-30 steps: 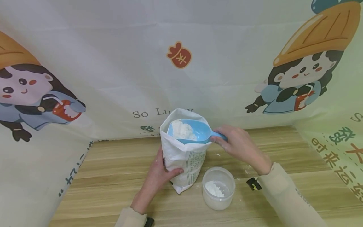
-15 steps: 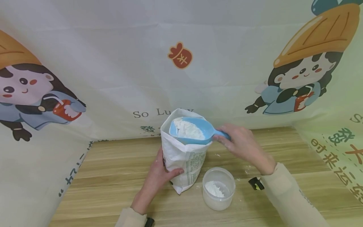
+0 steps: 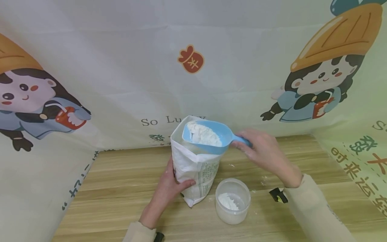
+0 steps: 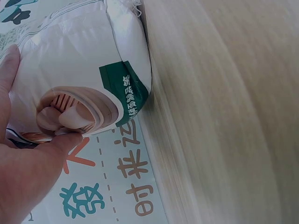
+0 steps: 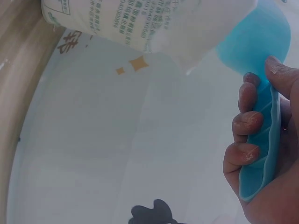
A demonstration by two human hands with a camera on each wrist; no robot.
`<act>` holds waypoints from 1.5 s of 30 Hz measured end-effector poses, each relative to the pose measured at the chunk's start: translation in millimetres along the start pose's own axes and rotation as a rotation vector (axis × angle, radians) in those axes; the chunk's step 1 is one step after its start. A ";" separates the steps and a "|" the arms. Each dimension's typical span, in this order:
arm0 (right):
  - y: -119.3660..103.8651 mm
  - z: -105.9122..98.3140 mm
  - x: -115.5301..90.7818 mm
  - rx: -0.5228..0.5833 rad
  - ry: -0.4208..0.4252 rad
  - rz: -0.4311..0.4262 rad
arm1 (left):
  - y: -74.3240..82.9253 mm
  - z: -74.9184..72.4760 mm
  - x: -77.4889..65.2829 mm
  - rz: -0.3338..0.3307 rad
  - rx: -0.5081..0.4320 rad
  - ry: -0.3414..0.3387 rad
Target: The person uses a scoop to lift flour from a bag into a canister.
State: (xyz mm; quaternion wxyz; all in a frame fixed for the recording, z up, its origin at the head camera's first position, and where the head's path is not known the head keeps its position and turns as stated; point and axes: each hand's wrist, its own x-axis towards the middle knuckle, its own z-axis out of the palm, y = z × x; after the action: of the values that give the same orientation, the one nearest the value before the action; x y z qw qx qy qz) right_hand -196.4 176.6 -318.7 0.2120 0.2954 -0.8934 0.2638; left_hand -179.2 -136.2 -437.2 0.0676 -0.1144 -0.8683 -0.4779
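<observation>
Grips the white bag (image 3: 191,168) with the left hand (image 3: 170,183), apparently to steady it on the bench (image 3: 121,188) near the plastic tub (image 3: 232,217), and holds the laden blue scoop (image 3: 223,130) by its handle (image 5: 262,144) in the right hand (image 3: 266,149) over the bag's mouth (image 3: 179,131), probably to catch spills

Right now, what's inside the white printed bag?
Inside the white printed bag, only some inner wall shows; the blue scoop of white powder over its mouth hides whatever lies deeper.

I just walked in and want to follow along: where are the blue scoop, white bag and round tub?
Blue scoop (image 3: 225,132), head view, bare inside of its bowl.
White bag (image 3: 191,167), head view, upper front wall.
Round tub (image 3: 232,218), head view, front wall.
</observation>
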 end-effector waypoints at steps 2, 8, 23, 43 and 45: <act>0.3 -2.6 -0.5 -0.005 0.007 -0.002 | 0.1 0.0 -0.2 -0.003 -0.003 -0.003; 1.1 -9.2 -4.0 -0.017 0.026 -0.014 | -0.6 -0.6 0.8 -0.020 -0.012 -0.001; 4.3 -27.1 -23.5 -0.064 0.051 -0.019 | -1.8 -1.1 0.5 -0.011 0.003 0.012; 17.8 -38.6 -59.7 -0.073 0.113 -0.062 | 0.2 -0.3 0.7 0.008 -0.001 0.009; 18.8 -41.0 -63.5 -0.077 0.111 -0.054 | 0.4 -0.2 0.9 0.005 -0.005 0.007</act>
State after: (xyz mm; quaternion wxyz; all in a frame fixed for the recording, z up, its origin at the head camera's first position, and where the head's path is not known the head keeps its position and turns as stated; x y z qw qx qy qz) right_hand -152.6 240.4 -327.6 0.2796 0.2960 -0.8814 0.2394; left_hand -179.9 -136.0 -436.6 0.0713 -0.1152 -0.8666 -0.4803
